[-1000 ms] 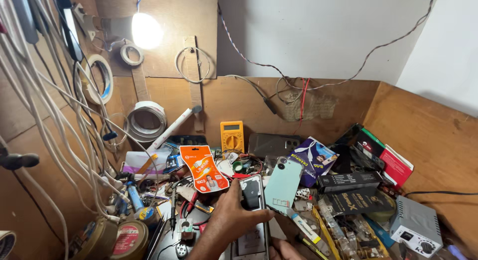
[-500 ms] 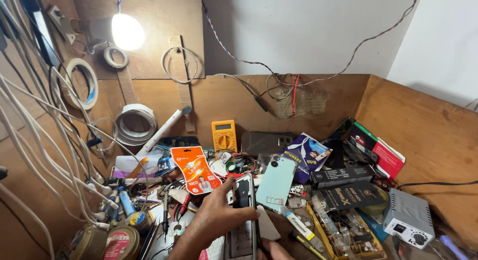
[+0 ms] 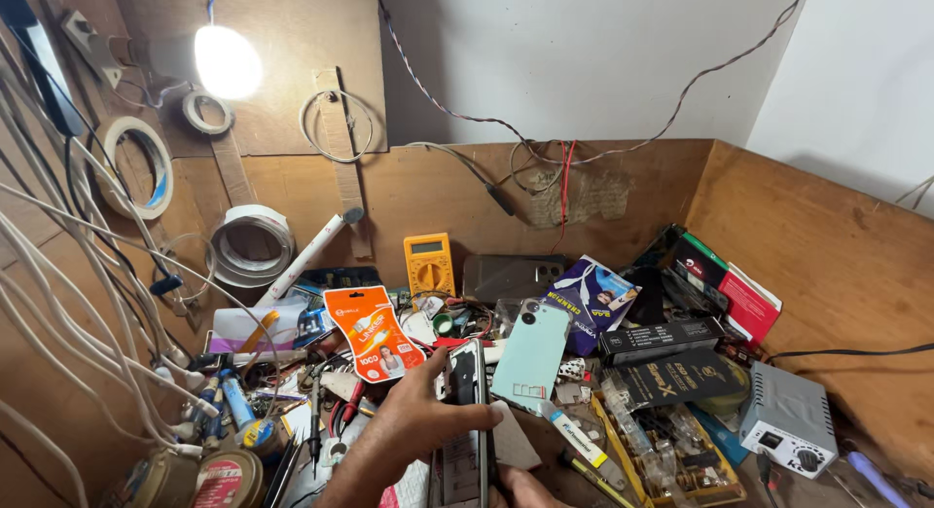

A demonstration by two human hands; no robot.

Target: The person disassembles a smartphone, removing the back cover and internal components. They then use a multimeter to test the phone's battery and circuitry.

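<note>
Right now the left hand clamps a dark phone upright at six o'clock on the bench; right hand barely shows, grip unclear. A slip could drop it into clutter.

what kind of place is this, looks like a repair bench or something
Most likely a small phone or electronics repair bench. A yellow multimeter stands against the wooden back wall, a mint green phone lies among loose parts, and the left hand holds a dark phone on edge.
</note>
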